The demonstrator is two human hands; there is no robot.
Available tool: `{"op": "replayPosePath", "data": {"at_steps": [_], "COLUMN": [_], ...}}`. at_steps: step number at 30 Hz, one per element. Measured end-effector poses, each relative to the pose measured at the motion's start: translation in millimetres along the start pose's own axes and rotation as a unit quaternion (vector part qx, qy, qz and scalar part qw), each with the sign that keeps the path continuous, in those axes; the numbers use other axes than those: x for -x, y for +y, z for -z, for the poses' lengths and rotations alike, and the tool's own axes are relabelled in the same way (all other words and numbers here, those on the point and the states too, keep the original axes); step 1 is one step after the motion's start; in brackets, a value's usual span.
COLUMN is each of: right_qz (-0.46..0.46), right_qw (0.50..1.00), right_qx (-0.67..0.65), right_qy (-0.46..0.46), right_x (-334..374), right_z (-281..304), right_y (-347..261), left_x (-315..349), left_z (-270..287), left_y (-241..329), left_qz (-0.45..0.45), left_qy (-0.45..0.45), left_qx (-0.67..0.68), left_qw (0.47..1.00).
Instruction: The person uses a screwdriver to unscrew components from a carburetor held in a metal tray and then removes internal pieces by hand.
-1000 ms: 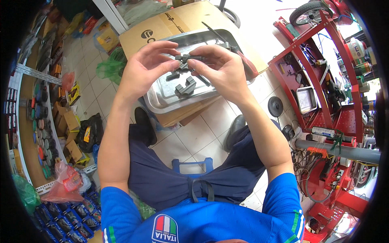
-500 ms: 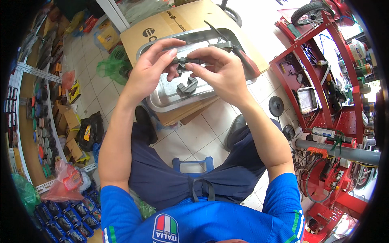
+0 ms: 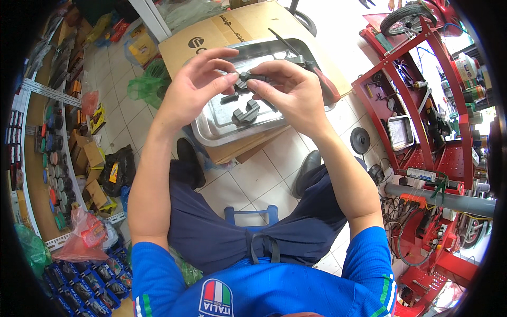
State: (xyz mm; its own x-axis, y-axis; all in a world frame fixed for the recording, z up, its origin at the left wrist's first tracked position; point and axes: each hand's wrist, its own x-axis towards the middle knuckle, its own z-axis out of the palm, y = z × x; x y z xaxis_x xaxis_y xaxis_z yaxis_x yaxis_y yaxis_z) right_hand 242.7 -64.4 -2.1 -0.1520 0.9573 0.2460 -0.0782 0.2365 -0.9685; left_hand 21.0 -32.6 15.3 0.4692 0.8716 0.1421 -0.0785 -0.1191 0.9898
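Note:
A small dark cylindrical metal part (image 3: 255, 77) is pinched between the thumb and fingers of my right hand (image 3: 290, 94), above a metal tray (image 3: 211, 141). My left hand (image 3: 196, 87) has its thumb and a curled finger closed at the part's left end, where a grey, nut-like section shows; its forefinger stretches out above. In the tray below lies a grey notched metal block (image 3: 246, 113). A short dark piece (image 3: 229, 99) rests beside it. At the tray's right side lies a tool with a dark red handle (image 3: 326, 84) and a long thin dark bar.
The tray sits on a cardboard box (image 3: 179, 47) between my knees. To the right stands a red metal tool rack (image 3: 391, 61) with a motorcycle wheel (image 3: 406, 18) behind it. A black disc (image 3: 360, 139) is on the tiled floor. Loaded shelves (image 3: 58, 158) line the left.
My left fingers have spread and shifted along the part, so more of its left end shows. The short dark piece in the tray has come into sight.

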Motion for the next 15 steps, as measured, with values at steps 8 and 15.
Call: {"op": "replayPosePath", "data": {"at_steps": [8,15], "right_qz": [-0.001,-0.006], "right_qw": [1.000,1.000], "right_qx": [-0.002,0.002], "right_qy": [-0.010,-0.012], "right_x": [1.8,2.8], "right_z": [-4.7,-5.5], "right_y": [-3.5,-3.2], "left_x": [-1.7,-3.0], "left_z": [-7.6,-3.6], "left_y": [-3.1,-3.8], "left_qz": [0.036,0.057], "left_qy": [-0.011,-0.007], "left_qx": [0.025,0.009], "left_qw": [0.999,0.998]}}
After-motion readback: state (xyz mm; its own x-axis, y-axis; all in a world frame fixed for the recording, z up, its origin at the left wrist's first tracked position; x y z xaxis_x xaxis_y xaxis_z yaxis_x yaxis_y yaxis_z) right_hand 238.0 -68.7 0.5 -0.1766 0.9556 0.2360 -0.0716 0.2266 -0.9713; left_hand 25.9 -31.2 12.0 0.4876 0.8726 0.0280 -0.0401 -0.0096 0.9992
